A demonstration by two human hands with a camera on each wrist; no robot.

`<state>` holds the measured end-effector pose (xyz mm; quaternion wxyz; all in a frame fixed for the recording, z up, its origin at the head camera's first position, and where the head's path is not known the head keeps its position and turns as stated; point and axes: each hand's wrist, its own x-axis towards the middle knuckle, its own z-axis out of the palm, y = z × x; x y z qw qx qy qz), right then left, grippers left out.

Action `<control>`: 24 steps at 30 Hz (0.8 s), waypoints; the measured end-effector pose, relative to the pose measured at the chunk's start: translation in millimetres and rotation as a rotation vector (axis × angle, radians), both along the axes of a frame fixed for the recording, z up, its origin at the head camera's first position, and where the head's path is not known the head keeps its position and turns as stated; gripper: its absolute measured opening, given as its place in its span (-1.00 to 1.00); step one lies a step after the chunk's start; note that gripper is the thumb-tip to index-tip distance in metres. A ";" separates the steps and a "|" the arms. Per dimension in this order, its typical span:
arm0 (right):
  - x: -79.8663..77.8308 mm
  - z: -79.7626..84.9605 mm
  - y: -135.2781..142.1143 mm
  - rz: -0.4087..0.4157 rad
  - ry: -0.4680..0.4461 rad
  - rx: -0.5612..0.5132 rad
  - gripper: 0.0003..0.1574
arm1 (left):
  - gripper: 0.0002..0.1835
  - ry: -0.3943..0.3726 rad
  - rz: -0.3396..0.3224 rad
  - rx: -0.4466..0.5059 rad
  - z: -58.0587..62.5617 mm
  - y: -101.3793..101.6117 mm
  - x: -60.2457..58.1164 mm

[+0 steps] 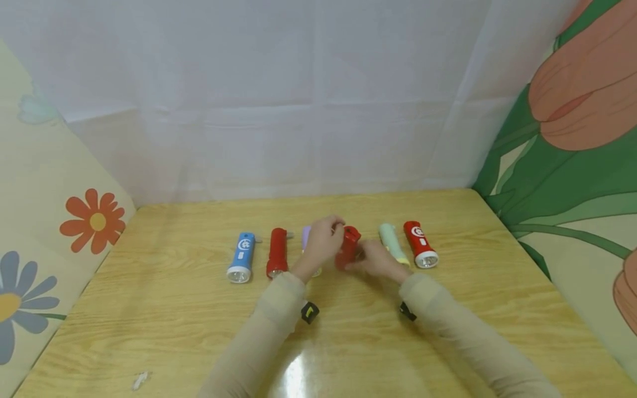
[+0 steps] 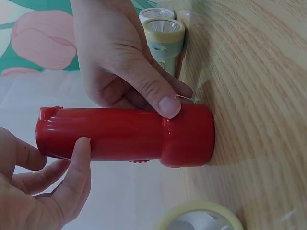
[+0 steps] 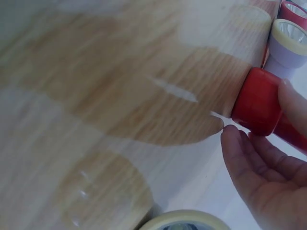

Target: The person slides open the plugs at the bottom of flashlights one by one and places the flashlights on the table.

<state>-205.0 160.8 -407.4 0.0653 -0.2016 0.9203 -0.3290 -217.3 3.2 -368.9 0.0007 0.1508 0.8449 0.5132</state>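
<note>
A red flashlight point(image 1: 346, 251) stands upright with its wide head down on the table point(image 1: 199, 326). My left hand point(image 1: 323, 237) holds its upper end; in the left wrist view one finger lies on the red barrel and others are behind its edge. Lower down, my right hand point(image 1: 380, 258) grips it near the head, the thumb point(image 2: 169, 106) on the neck and fingers mostly hidden behind. In the right wrist view some fingertips point(image 3: 230, 132) sit just beside the red head. A purple flashlight point(image 1: 306, 235) lies partly hidden by the left hand, and a mint one point(image 1: 392, 239) just beyond the right.
Farther left lie a blue flashlight point(image 1: 242, 257) and another red one point(image 1: 277, 251). At the right end lies a red flashlight with a white rim point(image 1: 420, 243). A white cloth point(image 1: 308, 138) hangs behind the table, with flower-printed panels point(image 1: 587, 221) at the sides.
</note>
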 end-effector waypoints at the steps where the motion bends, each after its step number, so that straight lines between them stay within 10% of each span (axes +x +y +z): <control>1: -0.6 -0.4 0.9 0.005 0.000 -0.003 -0.62 | -0.74 0.003 -0.005 -0.007 0.4 -0.2 -0.1; 24: -6.8 6.0 12.9 0.142 -0.042 -0.050 -0.63 | -0.84 0.174 -0.073 -0.093 5.0 -7.1 4.6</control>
